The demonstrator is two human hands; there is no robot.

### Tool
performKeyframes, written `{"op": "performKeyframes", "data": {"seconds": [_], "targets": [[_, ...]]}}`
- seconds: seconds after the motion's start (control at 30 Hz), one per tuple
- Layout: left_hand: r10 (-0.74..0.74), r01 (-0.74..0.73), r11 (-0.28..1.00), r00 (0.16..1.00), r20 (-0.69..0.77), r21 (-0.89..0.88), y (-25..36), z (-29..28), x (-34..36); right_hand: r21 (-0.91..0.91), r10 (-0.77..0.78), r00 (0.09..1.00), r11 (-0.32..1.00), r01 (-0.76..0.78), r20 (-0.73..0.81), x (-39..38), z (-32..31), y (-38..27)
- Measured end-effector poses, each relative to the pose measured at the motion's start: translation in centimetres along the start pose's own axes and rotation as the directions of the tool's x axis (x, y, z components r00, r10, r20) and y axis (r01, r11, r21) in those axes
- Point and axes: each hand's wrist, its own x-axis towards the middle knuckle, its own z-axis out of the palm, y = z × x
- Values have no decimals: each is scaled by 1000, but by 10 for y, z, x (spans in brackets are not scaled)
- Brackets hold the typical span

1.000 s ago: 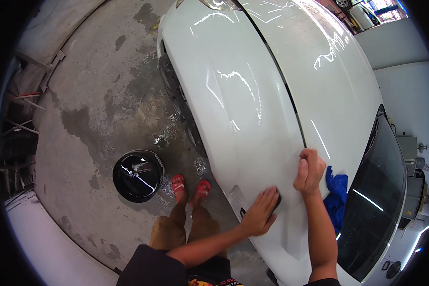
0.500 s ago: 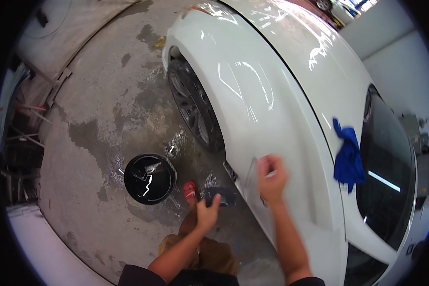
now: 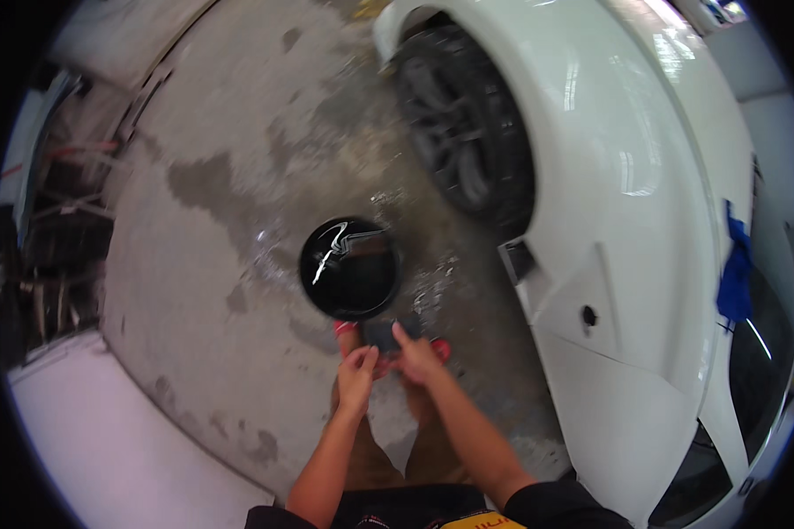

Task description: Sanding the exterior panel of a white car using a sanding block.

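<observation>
Low in front of me, just on the near side of the black bucket (image 3: 350,269), both hands come together at a dark grey sheet of sandpaper (image 3: 381,333). My right hand (image 3: 417,357) grips it, thumb lying on top and the fingers underneath. My left hand (image 3: 357,375) is closed beside the sheet's near left corner, thumb and fingertips pressed together; whatever sits in that pinch is too small to make out. To the right stands the white car's front fender (image 3: 582,220), with a small dark hole (image 3: 588,316) in its panel. The bucket holds dark liquid that reflects light.
A black tyre and wheel (image 3: 468,123) sit under the fender. A blue cloth (image 3: 734,269) lies near the windscreen. Wet patches mark the concrete floor (image 3: 203,353). My feet wear red sandals (image 3: 441,349). Assorted dark parts (image 3: 62,256) stand at the far left.
My right hand has left the fender and moved down left to the sandpaper, which was in my left hand. My view has swung left, so the bucket now appears nearer the middle.
</observation>
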Motion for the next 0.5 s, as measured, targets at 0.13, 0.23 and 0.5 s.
{"op": "performKeyframes", "data": {"seconds": [0.13, 0.23, 0.5], "targets": [[74, -58, 980, 994, -81, 190, 18, -75, 27, -212, -114, 988, 973, 90, -104, 89, 54, -16], [-27, 56, 972, 991, -129, 226, 20, -114, 59, -799, -468, 874, 572, 187, -131, 166, 38, -23], [-179, 194, 965, 979, -99, 177, 34, -158, 112, -985, -384, 915, 156, -68, -124, 267, -4, 12]]}}
